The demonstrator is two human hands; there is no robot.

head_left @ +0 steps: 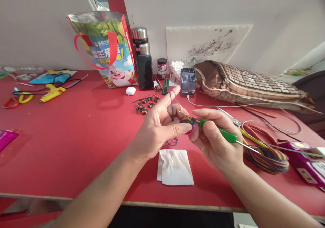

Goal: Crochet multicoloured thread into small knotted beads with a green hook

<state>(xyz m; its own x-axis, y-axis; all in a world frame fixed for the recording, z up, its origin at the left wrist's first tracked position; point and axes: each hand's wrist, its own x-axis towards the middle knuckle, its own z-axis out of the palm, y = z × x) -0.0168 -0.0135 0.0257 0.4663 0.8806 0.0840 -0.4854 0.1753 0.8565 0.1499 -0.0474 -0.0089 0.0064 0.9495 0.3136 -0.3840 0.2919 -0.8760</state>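
Observation:
My left hand (158, 128) pinches a small multicoloured crochet piece (189, 122) between thumb and fingers, with yarn looped over the raised index finger. My right hand (215, 141) grips a green-handled crochet hook (225, 135), its tip at the piece. Both hands hover over the red table (76, 143). A ball of multicoloured yarn (267, 158) lies to the right of my right hand. Several finished small crochet pieces (146, 105) lie behind my left hand.
A folded white tissue (175, 167) lies below the hands. At the back stand a printed bag (109, 48), a steel flask (141, 40), two phones (188, 81), a jar (161, 67) and a sequinned bag (251, 84). Glue gun (52, 93) and scissors (17, 99) lie far left.

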